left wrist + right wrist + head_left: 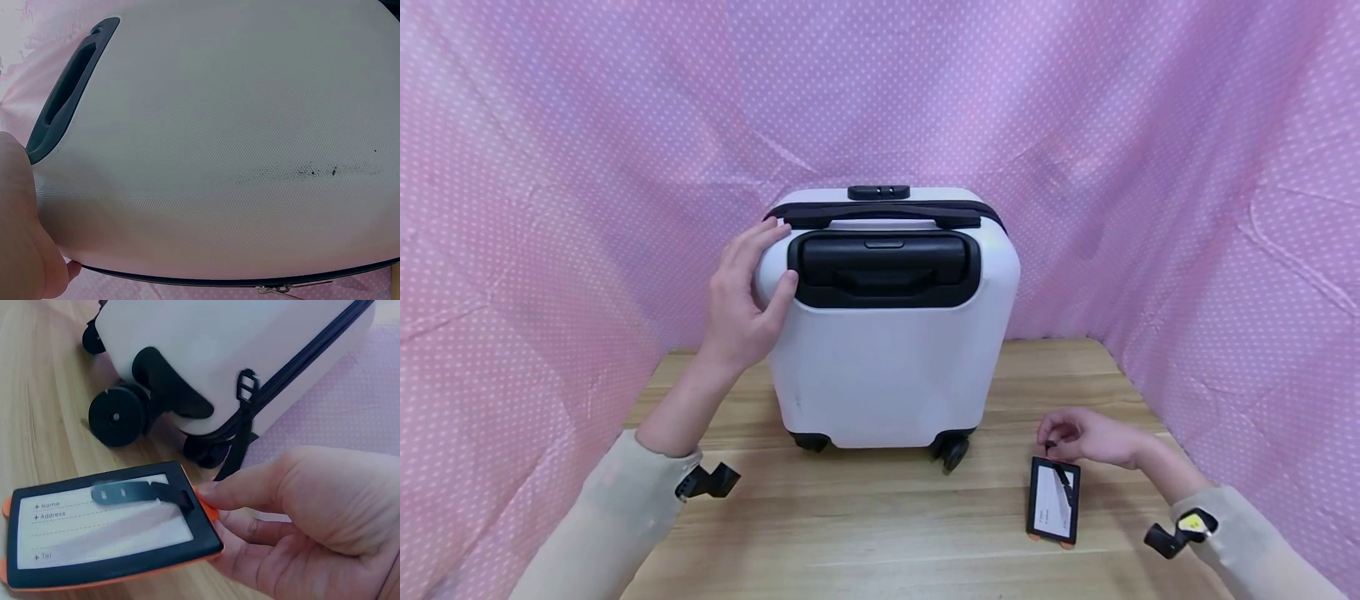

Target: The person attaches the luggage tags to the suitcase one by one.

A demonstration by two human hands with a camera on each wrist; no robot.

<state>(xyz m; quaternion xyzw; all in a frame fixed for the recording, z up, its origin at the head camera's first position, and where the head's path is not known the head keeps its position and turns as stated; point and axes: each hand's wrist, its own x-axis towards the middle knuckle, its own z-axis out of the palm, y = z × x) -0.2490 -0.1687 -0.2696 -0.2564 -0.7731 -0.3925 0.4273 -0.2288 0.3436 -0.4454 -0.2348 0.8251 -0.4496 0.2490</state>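
A white hard-shell suitcase (pixel 887 367) stands upright on its wheels, with its black telescopic handle (pixel 883 260) pushed down. My left hand (pixel 745 292) grips its upper left corner, the thumb on the front face and the fingers over the top edge. Right of the suitcase, my right hand (pixel 1086 437) pinches the near end of a luggage tag (pixel 103 528) between thumb and fingers. The tag is black with orange edges and a white card printed Name, Address and Tel. Its black strap (pixel 245 419) with a buckle sticks up by the thumb, while the other strap end lies across the card.
Beneath everything is a wooden table (pixel 865 517). Pink polka-dot cloth (pixel 880 92) hangs behind and on both sides. Black swivel wheels (pixel 119 415) stick out below the suitcase. Dark scuff marks (pixel 312 172) show on its shell.
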